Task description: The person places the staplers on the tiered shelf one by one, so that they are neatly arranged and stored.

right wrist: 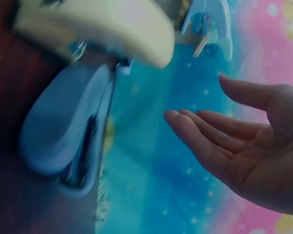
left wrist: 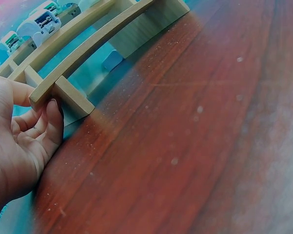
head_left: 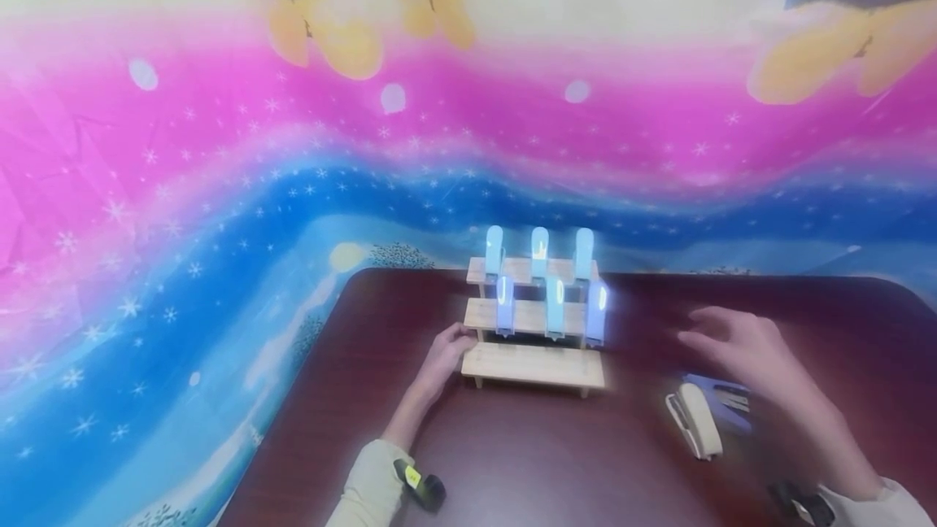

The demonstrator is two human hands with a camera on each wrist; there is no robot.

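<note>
A small three-step wooden rack (head_left: 533,366) stands on the table, several light blue and lavender staplers (head_left: 554,307) upright on its upper two steps. Its lowest step is bare. My left hand (head_left: 443,358) grips the left end of the rack; in the left wrist view, the thumb and fingers (left wrist: 53,119) close around the end of a wooden slat. My right hand (head_left: 754,348) hovers right of the rack with fingers apart and nothing between them. Below it lie a cream stapler (head_left: 699,421) and a lavender-blue stapler (head_left: 721,401), seen close in the right wrist view.
The dark red-brown wooden table (head_left: 556,462) has rounded back corners. Directly behind it hangs a pink and blue cloth (head_left: 220,210) with snowflakes and cartoon figures. Both wrists wear dark bands, the left band (head_left: 420,485) with a yellow label.
</note>
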